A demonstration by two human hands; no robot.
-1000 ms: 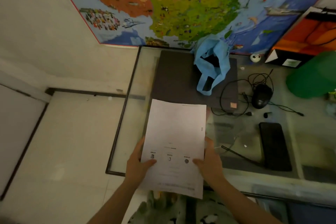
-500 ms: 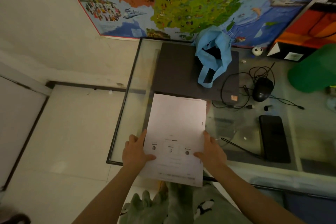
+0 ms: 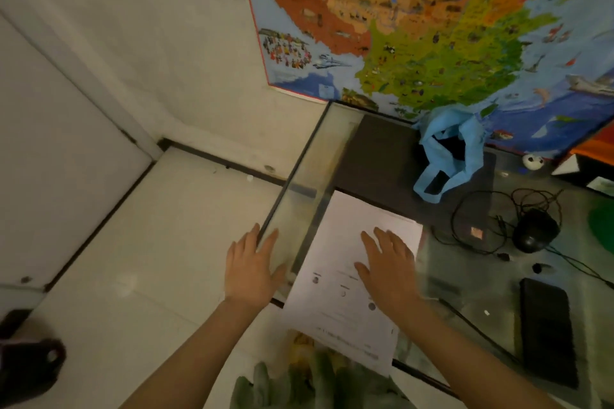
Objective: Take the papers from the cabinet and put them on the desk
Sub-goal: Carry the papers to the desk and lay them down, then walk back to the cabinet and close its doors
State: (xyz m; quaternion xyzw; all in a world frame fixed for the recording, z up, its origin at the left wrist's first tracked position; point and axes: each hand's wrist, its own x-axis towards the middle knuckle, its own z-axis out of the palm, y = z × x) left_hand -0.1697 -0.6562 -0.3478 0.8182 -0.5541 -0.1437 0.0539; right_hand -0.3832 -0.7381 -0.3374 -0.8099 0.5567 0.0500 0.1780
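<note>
Fingers spread flat on both sides, nothing gripped! The right hand lies palm-down over the papers, fingers loose and splayed. The left hand is spread open too, over the near left corner of the glass desk, just beside the sheets. The papers lie flat on the glass, near edge overhanging the front rim, far edge by the dark mat. Blue bag beyond; mouse and phone to the right.

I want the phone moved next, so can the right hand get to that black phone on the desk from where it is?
Probably yes. The right hand lies flat and empty on the papers, and the phone lies to its right on the glass desk with only a thin cable between them.
</note>
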